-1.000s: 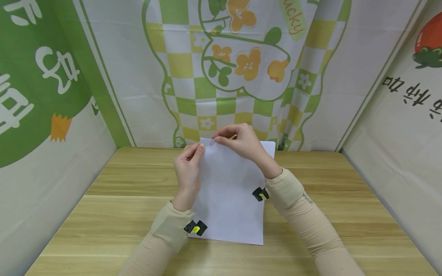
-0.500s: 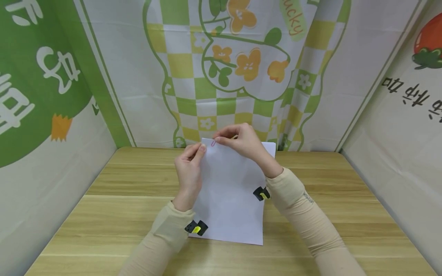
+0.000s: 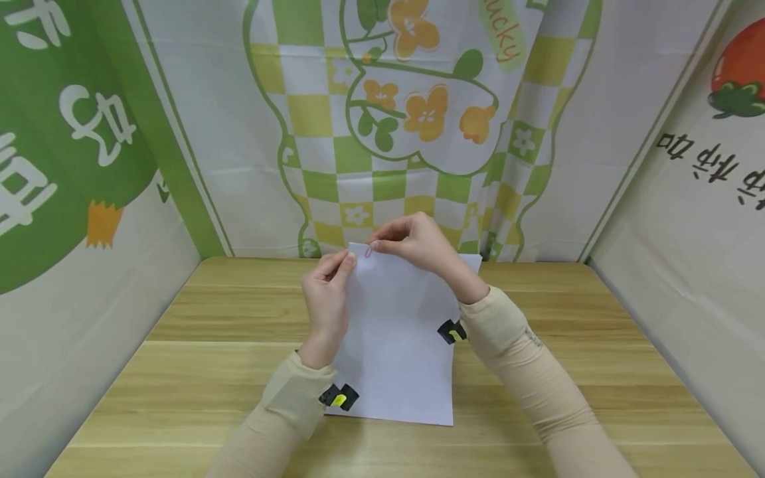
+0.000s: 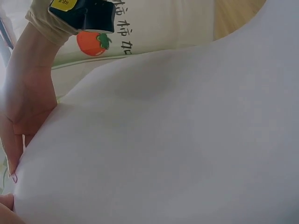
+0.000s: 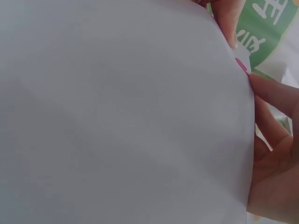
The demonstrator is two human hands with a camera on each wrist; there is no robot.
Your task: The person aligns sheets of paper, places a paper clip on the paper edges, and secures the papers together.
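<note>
White paper [image 3: 400, 345], held with its far edge raised, slopes down toward the near side of the table; I cannot tell how many sheets there are. My left hand [image 3: 325, 292] pinches its top left corner between thumb and fingers. Close beside it, my right hand [image 3: 421, 245] pinches a pink paper clip [image 3: 368, 253] at the top edge. In the right wrist view the clip [image 5: 241, 64] lies along the paper's edge, one loop showing on the front face and its end under the thumb tip. The rest of the clip is hidden.
The wooden table [image 3: 227, 372] lies beneath the paper. A printed cloth [image 3: 388, 186] hangs behind its back edge, and more printed cloth walls [image 3: 119, 265] stand at left and right. Both wrists wear black camera mounts [image 3: 339, 397] over beige sleeves.
The paper's top edge has dipped slightly, and its far right corner sits a little lower. Both hands keep nearly the same place and hold, with the clip still at the top edge.
</note>
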